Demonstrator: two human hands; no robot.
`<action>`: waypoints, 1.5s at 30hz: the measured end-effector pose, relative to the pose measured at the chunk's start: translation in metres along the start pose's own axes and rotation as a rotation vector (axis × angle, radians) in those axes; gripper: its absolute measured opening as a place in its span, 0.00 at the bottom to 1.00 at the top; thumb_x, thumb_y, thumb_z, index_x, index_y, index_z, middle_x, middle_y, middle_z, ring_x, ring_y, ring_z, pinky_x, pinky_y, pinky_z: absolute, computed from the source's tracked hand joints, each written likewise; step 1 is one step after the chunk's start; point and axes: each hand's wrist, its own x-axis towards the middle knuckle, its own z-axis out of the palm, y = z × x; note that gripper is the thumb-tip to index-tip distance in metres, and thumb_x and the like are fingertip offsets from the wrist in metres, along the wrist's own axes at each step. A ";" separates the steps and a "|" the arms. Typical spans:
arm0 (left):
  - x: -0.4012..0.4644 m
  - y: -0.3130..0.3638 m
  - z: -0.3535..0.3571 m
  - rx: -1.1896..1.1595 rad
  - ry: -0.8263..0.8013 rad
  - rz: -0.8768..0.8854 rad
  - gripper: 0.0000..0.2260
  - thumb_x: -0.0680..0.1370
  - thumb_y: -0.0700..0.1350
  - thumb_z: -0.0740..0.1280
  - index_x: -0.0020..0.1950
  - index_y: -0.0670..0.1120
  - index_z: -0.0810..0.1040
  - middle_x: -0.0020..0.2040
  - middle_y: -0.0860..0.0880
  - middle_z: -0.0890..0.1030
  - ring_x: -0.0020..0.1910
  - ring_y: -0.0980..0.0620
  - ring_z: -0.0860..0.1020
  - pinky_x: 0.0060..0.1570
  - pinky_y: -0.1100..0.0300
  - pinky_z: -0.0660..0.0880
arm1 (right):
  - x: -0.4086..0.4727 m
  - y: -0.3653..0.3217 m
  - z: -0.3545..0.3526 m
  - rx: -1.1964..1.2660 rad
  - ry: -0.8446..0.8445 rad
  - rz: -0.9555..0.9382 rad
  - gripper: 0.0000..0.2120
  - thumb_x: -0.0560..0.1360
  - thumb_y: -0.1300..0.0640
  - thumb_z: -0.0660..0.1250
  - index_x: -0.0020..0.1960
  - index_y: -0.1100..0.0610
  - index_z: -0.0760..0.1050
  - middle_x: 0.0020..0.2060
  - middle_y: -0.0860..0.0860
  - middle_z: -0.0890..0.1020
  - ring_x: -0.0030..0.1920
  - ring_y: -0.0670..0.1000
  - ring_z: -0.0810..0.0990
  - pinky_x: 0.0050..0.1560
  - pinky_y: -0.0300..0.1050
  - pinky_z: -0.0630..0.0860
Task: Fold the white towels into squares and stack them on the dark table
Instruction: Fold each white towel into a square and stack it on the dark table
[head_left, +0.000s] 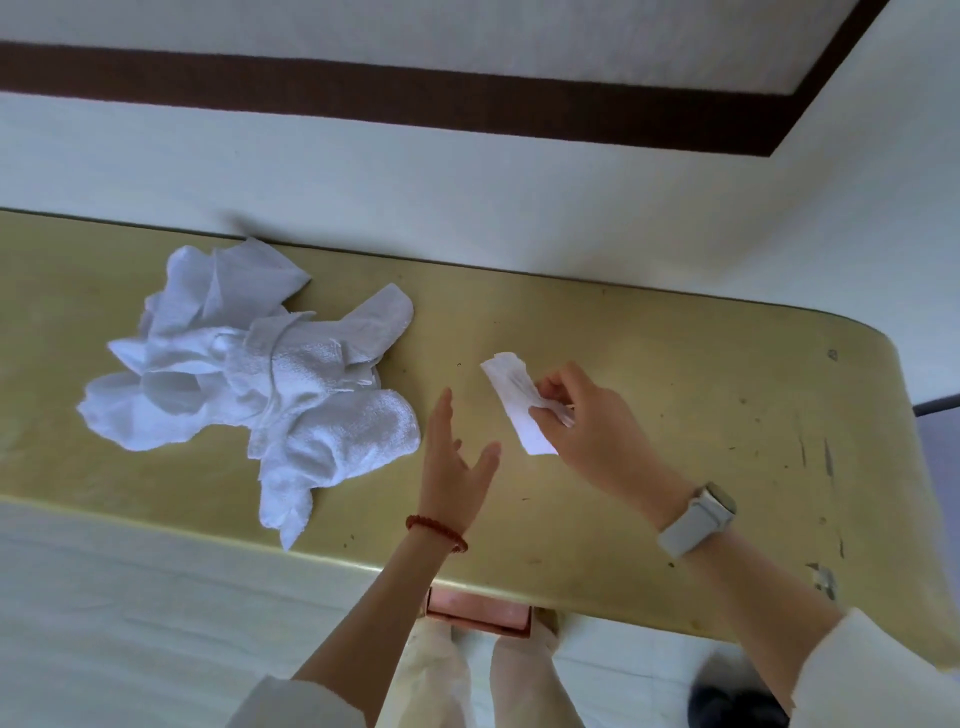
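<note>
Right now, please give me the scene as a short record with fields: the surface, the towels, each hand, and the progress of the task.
surface: yellowish table, scuffed near its right end
unfolded towels: loose white pile on the table's left part
held item: small white folded piece, partly lifted
right hand: fingers pinch the folded piece
left hand: open, fingers straight, holds nothing, between pile and folded piece
wrists: red bead bracelet left, pale watch right
progress: no stack of folded squares in view
</note>
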 end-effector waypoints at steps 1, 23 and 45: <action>-0.002 0.008 -0.013 -0.133 -0.049 -0.112 0.35 0.74 0.38 0.68 0.75 0.47 0.51 0.73 0.52 0.58 0.72 0.53 0.59 0.63 0.58 0.64 | -0.002 -0.012 -0.004 -0.023 -0.049 -0.053 0.05 0.75 0.58 0.63 0.50 0.57 0.70 0.42 0.51 0.80 0.40 0.53 0.78 0.41 0.47 0.72; -0.385 -0.085 -0.563 -0.137 0.944 0.014 0.09 0.77 0.45 0.66 0.39 0.43 0.77 0.35 0.48 0.77 0.36 0.57 0.73 0.39 0.62 0.69 | -0.226 -0.451 0.368 0.400 -0.588 -0.475 0.05 0.74 0.65 0.65 0.42 0.56 0.75 0.33 0.48 0.76 0.37 0.50 0.73 0.43 0.44 0.70; -0.726 -0.299 -1.051 -0.273 1.667 -0.357 0.05 0.79 0.45 0.60 0.50 0.44 0.72 0.45 0.44 0.77 0.42 0.49 0.77 0.41 0.56 0.77 | -0.506 -0.892 0.900 0.254 -1.118 -1.097 0.08 0.76 0.55 0.64 0.49 0.60 0.76 0.31 0.49 0.76 0.34 0.51 0.74 0.37 0.44 0.68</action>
